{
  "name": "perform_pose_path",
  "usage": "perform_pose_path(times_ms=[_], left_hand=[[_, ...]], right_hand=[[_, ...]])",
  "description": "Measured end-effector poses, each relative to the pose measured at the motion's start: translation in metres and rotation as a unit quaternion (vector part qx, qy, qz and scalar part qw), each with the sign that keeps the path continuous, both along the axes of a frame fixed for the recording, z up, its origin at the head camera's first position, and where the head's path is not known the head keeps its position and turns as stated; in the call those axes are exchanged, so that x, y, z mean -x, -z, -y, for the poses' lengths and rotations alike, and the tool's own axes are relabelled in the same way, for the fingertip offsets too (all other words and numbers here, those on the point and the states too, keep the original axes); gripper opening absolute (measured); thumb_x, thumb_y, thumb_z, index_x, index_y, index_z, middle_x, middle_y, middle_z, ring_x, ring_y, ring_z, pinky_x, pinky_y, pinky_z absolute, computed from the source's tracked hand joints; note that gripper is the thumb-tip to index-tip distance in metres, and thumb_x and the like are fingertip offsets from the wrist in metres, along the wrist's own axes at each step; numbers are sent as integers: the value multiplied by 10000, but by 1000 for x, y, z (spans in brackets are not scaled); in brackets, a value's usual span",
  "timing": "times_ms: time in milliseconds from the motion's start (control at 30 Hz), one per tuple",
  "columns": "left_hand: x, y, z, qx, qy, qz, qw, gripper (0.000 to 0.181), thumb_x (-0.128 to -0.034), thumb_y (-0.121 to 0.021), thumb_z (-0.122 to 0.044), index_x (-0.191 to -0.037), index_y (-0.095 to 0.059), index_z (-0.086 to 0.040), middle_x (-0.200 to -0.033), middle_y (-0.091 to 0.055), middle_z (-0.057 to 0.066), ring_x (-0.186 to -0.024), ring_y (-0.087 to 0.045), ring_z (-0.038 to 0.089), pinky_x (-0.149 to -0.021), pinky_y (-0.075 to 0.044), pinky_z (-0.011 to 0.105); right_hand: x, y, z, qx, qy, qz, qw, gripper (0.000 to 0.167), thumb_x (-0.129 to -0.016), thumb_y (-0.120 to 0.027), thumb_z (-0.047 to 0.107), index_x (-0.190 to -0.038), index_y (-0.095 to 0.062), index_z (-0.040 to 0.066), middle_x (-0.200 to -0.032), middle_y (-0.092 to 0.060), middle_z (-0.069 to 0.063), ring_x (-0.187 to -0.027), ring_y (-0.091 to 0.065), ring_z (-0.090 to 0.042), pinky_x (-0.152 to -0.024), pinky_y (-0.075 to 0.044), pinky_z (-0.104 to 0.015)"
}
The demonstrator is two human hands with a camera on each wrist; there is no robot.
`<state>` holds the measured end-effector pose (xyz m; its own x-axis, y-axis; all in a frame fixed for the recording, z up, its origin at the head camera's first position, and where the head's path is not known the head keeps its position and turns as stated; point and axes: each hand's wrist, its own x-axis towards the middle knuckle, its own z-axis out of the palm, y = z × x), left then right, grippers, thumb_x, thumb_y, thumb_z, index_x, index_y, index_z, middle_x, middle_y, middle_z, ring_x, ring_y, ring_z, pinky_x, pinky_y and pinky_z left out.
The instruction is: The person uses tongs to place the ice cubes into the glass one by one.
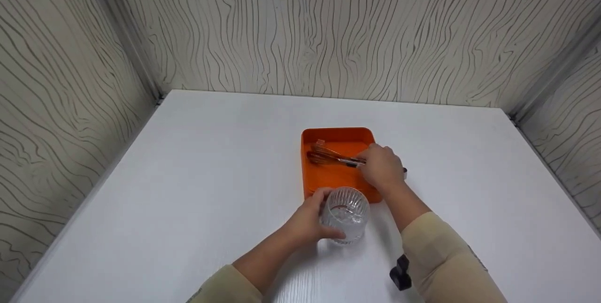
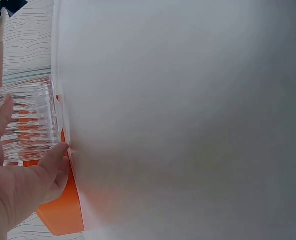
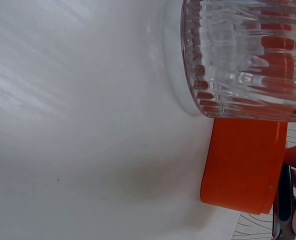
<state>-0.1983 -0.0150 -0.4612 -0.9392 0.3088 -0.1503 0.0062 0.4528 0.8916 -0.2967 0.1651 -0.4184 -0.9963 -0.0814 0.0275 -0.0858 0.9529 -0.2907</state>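
Note:
A clear ribbed drinking glass (image 1: pixel 346 216) is in front of the tray, in the grip of my left hand (image 1: pixel 307 221), with thumb and fingers on opposite sides. In the left wrist view the glass (image 2: pixel 30 122) has its base at or just over the tabletop; whether it touches is hard to tell. My right hand (image 1: pixel 382 167) holds a whisk (image 1: pixel 326 156) by its dark and silver handle (image 3: pixel 284 200). The whisk's wires lie over the inside of an orange rectangular tray (image 1: pixel 335 178), pointing left. Part of the handle is hidden by the hand.
Around the tray spreads a white tabletop (image 1: pixel 211 162). Wood-grain patterned panels (image 1: pixel 305 30) stand at the back and both sides. A black strap piece (image 1: pixel 400 272) hangs by the right sleeve (image 1: pixel 441 256).

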Motion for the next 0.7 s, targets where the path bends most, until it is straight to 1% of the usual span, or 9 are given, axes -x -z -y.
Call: perform_pose_path(times_ms=[67, 167, 300, 367, 467, 567, 700], left_hand=[[0, 0, 1, -47, 47, -59, 10000, 772, -626, -839, -241, -1232, -374, -352, -1201, -486, -104, -1155, -468, 168, -971, -410, 432], [0, 1, 2, -102, 101, -143, 9998, 770, -630, -837, -230, -1241, -377, -319, -1199, -492, -84, -1137, -480, 172, -974, -409, 427], [1, 2, 2, -82, 98, -164, 9998, 777, -626, -839, -240, -1246, -377, -318, -1200, -493, -75, -1124, -486, 175, -967, -414, 431], [1, 2, 2, -63, 85, -162, 9998, 777, -626, -839, -244, -1245, -376, -322, -1200, -493, -76, -1125, -485, 177, -965, -416, 435], [1, 2, 2, -47, 63, -143, 9999, 775, -626, -838, -249, -1242, -375, -332, -1200, -493, -81, -1127, -484, 178, -961, -419, 439], [0, 2, 1, -49, 43, -121, 9999, 771, -628, -838, -254, -1240, -377, -340, -1198, -495, -84, -1128, -484, 181, -958, -421, 441], [1, 2, 1, -54, 40, -120, 9999, 764, -632, -835, -253, -1238, -378, -342, -1198, -496, -86, -1133, -484, 181, -960, -419, 439]], right_hand=[[-1, 0, -1, -37, -3, -56, 10000, 148, -817, -649, 159, -946, -723, 160, -942, -572, -97, -844, -490, -289, -721, -479, -435], [-1, 1, -3, -85, -58, -97, 9999, 164, -821, -651, 166, -969, -720, 156, -954, -579, -105, -847, -498, -295, -726, -484, -443], [-2, 1, -5, -7, -48, -50, 10000, 194, -828, -647, 171, -1010, -711, 149, -977, -583, -101, -865, -491, -288, -752, -475, -443], [-2, 0, -7, 80, -23, -22, 10000, 185, -830, -642, 166, -1000, -712, 143, -982, -587, -97, -870, -490, -284, -753, -473, -434], [-2, -3, -9, 222, 5, 48, 9997, 137, -835, -639, 163, -947, -716, 140, -966, -589, -85, -861, -489, -275, -738, -470, -407], [-3, -6, -13, 242, -18, 121, 9996, 108, -841, -640, 163, -918, -712, 143, -933, -577, -74, -844, -486, -268, -720, -471, -382], [-3, -9, -18, 257, -41, 225, 9994, 134, -841, -648, 168, -956, -707, 138, -900, -557, -72, -818, -479, -263, -695, -476, -360]])
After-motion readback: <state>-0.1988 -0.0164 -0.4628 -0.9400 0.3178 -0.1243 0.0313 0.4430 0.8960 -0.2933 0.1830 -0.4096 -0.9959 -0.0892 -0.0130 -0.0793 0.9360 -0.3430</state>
